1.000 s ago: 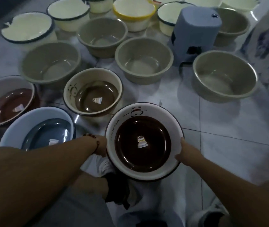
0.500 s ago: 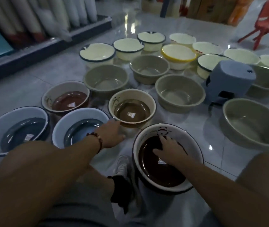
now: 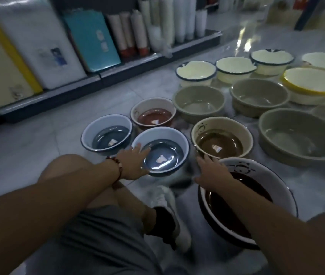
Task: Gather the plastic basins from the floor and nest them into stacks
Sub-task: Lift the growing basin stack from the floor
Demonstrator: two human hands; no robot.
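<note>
The nearest blue basin (image 3: 163, 153) sits on the floor (image 3: 38, 151) beside a second blue one (image 3: 107, 135), with the left hand (image 3: 133, 162) laid on its near rim, fingers spread and straight. The right hand (image 3: 212, 173), fingers loosely extended, reaches over the dark brown basin (image 3: 256, 205) toward the tan basin (image 3: 222, 140), holding nothing. Grey-green and cream basins lie beyond.
</note>
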